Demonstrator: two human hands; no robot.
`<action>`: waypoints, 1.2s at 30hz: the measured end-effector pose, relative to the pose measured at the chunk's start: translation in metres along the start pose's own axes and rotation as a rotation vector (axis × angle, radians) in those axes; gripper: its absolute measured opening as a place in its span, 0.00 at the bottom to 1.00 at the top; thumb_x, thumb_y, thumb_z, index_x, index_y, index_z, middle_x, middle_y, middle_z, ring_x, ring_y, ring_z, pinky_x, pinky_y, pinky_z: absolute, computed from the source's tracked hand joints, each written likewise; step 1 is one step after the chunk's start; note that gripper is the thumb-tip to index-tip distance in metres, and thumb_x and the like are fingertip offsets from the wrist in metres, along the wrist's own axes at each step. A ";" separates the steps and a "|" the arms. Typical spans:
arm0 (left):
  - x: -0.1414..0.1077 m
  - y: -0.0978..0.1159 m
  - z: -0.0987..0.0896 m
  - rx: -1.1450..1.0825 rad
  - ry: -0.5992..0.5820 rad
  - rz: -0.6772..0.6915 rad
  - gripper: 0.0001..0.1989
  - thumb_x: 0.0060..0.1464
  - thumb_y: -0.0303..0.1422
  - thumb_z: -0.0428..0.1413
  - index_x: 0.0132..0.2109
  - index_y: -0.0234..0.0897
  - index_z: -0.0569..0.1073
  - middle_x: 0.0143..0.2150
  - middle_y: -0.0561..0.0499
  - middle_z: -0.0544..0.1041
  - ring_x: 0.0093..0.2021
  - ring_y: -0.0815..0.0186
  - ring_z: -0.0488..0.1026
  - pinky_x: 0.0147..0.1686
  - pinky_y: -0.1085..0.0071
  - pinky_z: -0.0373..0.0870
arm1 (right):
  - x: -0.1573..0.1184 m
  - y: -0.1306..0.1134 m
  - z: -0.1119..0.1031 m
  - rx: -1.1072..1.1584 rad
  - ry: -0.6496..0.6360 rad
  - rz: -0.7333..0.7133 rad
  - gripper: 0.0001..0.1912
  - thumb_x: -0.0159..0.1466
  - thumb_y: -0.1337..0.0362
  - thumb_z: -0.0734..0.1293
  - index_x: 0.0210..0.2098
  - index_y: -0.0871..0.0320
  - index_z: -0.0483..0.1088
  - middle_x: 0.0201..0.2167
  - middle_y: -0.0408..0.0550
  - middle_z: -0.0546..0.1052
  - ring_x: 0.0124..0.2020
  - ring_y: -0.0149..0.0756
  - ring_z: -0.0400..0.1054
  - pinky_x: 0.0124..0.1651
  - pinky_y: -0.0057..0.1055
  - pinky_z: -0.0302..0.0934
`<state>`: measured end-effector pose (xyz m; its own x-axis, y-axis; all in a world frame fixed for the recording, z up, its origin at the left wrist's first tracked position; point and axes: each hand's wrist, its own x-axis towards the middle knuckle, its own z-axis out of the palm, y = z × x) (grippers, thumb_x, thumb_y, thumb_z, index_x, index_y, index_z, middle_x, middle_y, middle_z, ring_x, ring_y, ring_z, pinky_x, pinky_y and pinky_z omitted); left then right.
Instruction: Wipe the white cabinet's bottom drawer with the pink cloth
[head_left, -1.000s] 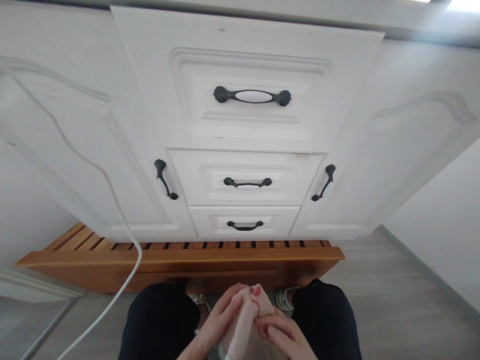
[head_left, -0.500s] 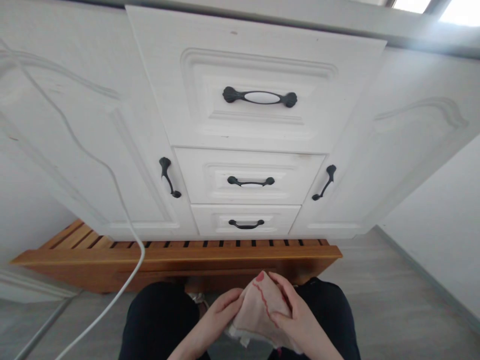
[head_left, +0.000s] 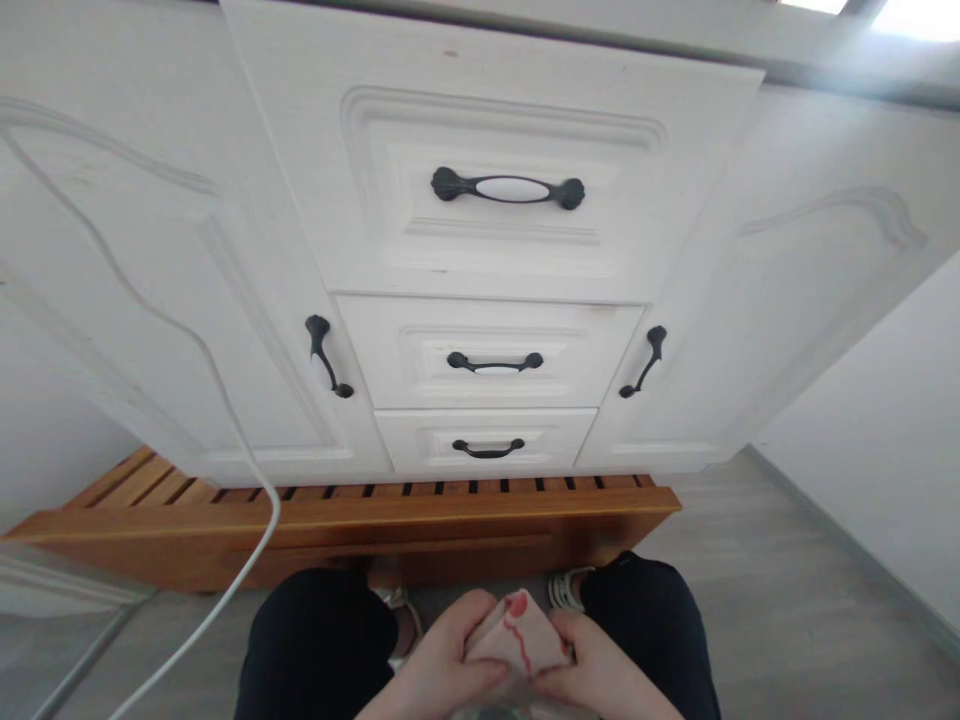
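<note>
Between my knees, low in the head view, I hold a pale cloth (head_left: 517, 640) with a red wavy line and a red patch near its top corner. My left hand (head_left: 457, 655) grips its left side, thumb lying across the front. On the right side my right hand (head_left: 589, 660) pinches it between thumb and fingers. The cloth looks folded into a compact shape. Its lower part is cut off or blurred at the bottom edge of the view.
A white cabinet (head_left: 495, 260) with drawers and dark handles stands in front of me. Below it lies a slatted wooden bench (head_left: 375, 515). A white cable (head_left: 259, 545) runs down at the left, in front of the cabinet. My dark-trousered knees (head_left: 315, 640) flank my hands.
Both hands have moved lower, with the cloth between them. The cloth was spread wider and now looks smaller and more folded. The view has shifted slightly.
</note>
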<state>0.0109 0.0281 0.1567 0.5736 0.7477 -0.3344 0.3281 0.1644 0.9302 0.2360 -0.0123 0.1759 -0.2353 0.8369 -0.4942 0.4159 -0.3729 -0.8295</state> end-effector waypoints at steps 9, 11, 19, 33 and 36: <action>-0.002 0.003 0.009 0.111 0.067 -0.020 0.11 0.44 0.27 0.55 0.38 0.37 0.70 0.36 0.54 0.72 0.39 0.65 0.70 0.40 0.71 0.63 | 0.002 -0.010 -0.001 -0.067 0.009 -0.088 0.14 0.45 0.68 0.71 0.31 0.56 0.66 0.28 0.37 0.65 0.30 0.31 0.58 0.31 0.26 0.48; 0.000 0.003 0.010 0.093 0.059 0.035 0.09 0.50 0.31 0.55 0.41 0.37 0.72 0.38 0.53 0.74 0.41 0.63 0.71 0.42 0.70 0.64 | 0.007 -0.006 -0.001 -0.015 0.040 -0.059 0.11 0.48 0.66 0.69 0.31 0.57 0.67 0.26 0.38 0.65 0.29 0.31 0.58 0.31 0.27 0.49; -0.012 0.042 0.010 0.005 -0.077 0.075 0.30 0.47 0.27 0.57 0.59 0.45 0.67 0.52 0.53 0.76 0.52 0.61 0.72 0.52 0.70 0.65 | 0.002 -0.009 -0.010 0.108 0.064 -0.265 0.09 0.51 0.67 0.71 0.29 0.56 0.66 0.31 0.39 0.66 0.35 0.32 0.60 0.37 0.27 0.54; 0.003 0.021 0.008 -1.011 0.376 -0.226 0.24 0.48 0.40 0.65 0.51 0.37 0.71 0.42 0.45 0.81 0.43 0.56 0.79 0.44 0.63 0.73 | 0.044 0.068 0.042 0.746 0.306 0.080 0.42 0.58 0.28 0.53 0.55 0.51 0.71 0.55 0.58 0.74 0.59 0.57 0.65 0.52 0.53 0.64; 0.010 -0.010 0.005 -0.891 0.524 -0.218 0.25 0.46 0.42 0.66 0.49 0.37 0.72 0.43 0.45 0.81 0.43 0.57 0.78 0.45 0.64 0.74 | 0.044 0.079 0.061 0.632 0.474 0.066 0.41 0.56 0.29 0.58 0.56 0.49 0.70 0.62 0.56 0.68 0.66 0.58 0.56 0.60 0.56 0.58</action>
<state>0.0172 0.0311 0.1433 0.1032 0.7943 -0.5987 -0.4068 0.5829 0.7034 0.2047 -0.0299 0.0730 0.2303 0.8339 -0.5016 -0.1947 -0.4655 -0.8634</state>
